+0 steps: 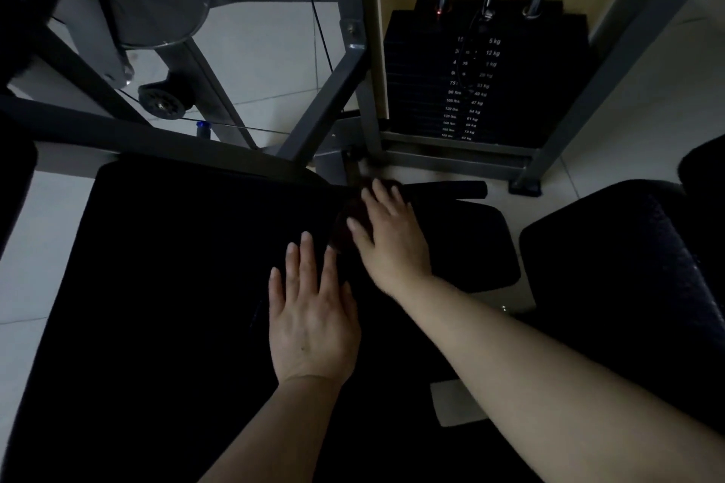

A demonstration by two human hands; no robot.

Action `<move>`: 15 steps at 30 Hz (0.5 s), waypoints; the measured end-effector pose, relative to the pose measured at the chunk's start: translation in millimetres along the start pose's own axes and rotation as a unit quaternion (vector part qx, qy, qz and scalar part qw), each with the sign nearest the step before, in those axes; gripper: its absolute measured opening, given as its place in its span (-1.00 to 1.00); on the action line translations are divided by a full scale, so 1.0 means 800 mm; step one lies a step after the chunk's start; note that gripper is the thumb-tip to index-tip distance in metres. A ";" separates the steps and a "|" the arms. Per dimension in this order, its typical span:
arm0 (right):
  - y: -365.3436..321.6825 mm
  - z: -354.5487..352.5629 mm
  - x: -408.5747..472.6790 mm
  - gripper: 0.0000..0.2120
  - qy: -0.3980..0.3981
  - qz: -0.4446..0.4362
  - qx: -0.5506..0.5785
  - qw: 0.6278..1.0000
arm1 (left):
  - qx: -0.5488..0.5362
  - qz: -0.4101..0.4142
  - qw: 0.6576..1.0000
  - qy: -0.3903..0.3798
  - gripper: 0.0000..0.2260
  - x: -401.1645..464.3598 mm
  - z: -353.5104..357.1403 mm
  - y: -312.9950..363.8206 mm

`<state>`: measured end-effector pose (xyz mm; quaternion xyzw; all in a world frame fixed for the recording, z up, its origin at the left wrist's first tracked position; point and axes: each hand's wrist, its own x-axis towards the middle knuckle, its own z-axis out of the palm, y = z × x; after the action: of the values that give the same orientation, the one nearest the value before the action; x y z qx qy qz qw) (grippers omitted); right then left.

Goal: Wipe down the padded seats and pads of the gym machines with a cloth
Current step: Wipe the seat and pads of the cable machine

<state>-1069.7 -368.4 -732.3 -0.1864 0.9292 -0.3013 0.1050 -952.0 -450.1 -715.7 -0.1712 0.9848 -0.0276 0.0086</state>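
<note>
Fingers: your left hand (314, 320) lies flat with fingers (295, 267) straight and slightly spread, holding nothing; your right hand (386, 233) has its fingers extended and lightly bent over a dark cloth (345, 225), pressing down on it rather than curling round it.
Cloth: a dark reddish-brown wad, mostly hidden under your right palm, showing only at the hand's 9 o'clock edge; it sits at the seat's 2 o'clock corner. The dim light makes its outline hard to tell.
Seat: the large black padded seat (168, 278) fills the lower left of the view; your left palm rests on it near its right edge.
Small pad: a second black pad (470, 247) lies at 3 o'clock from your right hand, just beside the seat.
Third pad: another black textured pad (620, 278) stands apart at the far right.
Handle: a short black bar (451, 188) lies at 1 o'clock from your right hand, near the fingertips.
Weight stack: the black plates (482, 82) with lbs and kg numbers stand at 12 o'clock inside a grey steel frame (325, 106).
Floor: pale tiles (266, 51) show beyond the frame.
</note>
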 end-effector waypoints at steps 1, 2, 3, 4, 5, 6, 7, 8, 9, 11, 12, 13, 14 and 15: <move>0.004 0.000 -0.030 -0.49 -0.004 -0.016 0.013 1.000 | 0.007 0.001 1.000 -0.006 -0.51 -0.001 0.000 0.000; 0.008 -0.001 -0.061 -0.48 -0.004 -0.030 0.029 0.999 | 0.011 0.005 1.000 -0.011 -0.49 -0.001 0.001 -0.001; 0.011 -0.001 -0.086 -0.46 -0.006 -0.041 0.047 0.998 | 0.013 0.007 1.000 -0.013 -0.48 -0.002 0.001 -0.001; 0.016 -0.001 -0.103 -0.43 -0.012 -0.049 0.060 0.997 | 0.012 0.008 1.000 -0.014 -0.47 -0.003 0.001 -0.001; 0.024 0.000 -0.111 -0.42 -0.017 -0.057 0.065 0.996 | 0.010 0.008 1.000 -0.014 -0.46 -0.003 0.001 -0.001; 0.030 -0.001 -0.109 -0.44 -0.014 -0.069 0.062 0.996 | 0.008 0.008 1.000 -0.012 -0.46 -0.003 0.001 -0.001; 0.036 -0.001 -0.098 -0.48 -0.007 -0.081 0.054 0.995 | 0.007 0.009 1.000 -0.012 -0.47 -0.002 0.001 -0.001; 0.041 -0.002 -0.083 -0.51 0.000 -0.087 0.049 0.995 | 0.007 0.011 1.000 -0.014 -0.47 -0.002 0.001 -0.001; 0.045 -0.002 -0.063 -0.52 0.013 -0.086 0.046 0.995 | 0.008 0.011 1.000 -0.013 -0.47 -0.001 0.001 -0.001; 0.053 -0.004 -0.020 -0.55 0.033 -0.050 0.034 0.998 | 0.008 0.005 1.000 -0.015 -0.47 -0.001 0.000 -0.001; 0.058 -0.008 0.003 -0.57 0.033 -0.008 0.032 0.999 | 0.006 0.001 1.000 -0.019 -0.47 -0.001 -0.001 0.000; 0.062 -0.014 0.024 -0.58 0.039 0.037 0.029 0.998 | 0.006 -0.003 1.000 -0.021 -0.47 -0.001 -0.001 0.002; 0.064 -0.017 0.037 -0.58 0.054 0.066 0.026 0.996 | 0.005 -0.007 1.000 -0.021 -0.47 -0.001 -0.002 0.003; 0.064 -0.019 0.039 -0.57 0.061 0.079 0.027 0.995 | 0.006 -0.009 1.000 -0.021 -0.47 -0.001 -0.002 0.003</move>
<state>-1117.3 -335.1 -753.0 -0.0904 0.9371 -0.3281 0.0772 -952.4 -447.2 -714.4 -0.1810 0.9826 -0.0295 0.0302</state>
